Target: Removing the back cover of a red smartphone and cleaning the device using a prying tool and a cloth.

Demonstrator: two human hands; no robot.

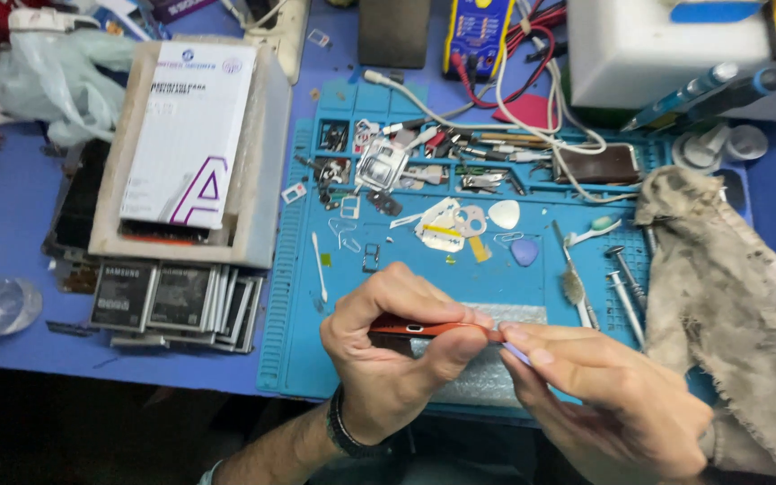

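Left hand: The left hand [388,355] is curled shut around a thin orange-red phone [428,329], thumb on the near side and fingers over the top. The phone is held on its edge, up above the blue mat.
Right hand: The right hand [608,400] pinches a small pale purple pick [515,352] between thumb and finger. The tip of the pick touches the right end of the phone.
Under the hands: A sheet of bubble wrap [487,377] lies on the blue work mat [532,278].
Right side: A dirty grey rag [729,296] is bunched up just beside the right hand.
Left side: A row of flat phone batteries [172,301] sits by the mat.
Middle: Small tools, picks and screwdrivers [626,292] are spread on the mat.
Far: A white box [192,130] lies in a tray, and a yellow and blue meter [478,31] is at the back.
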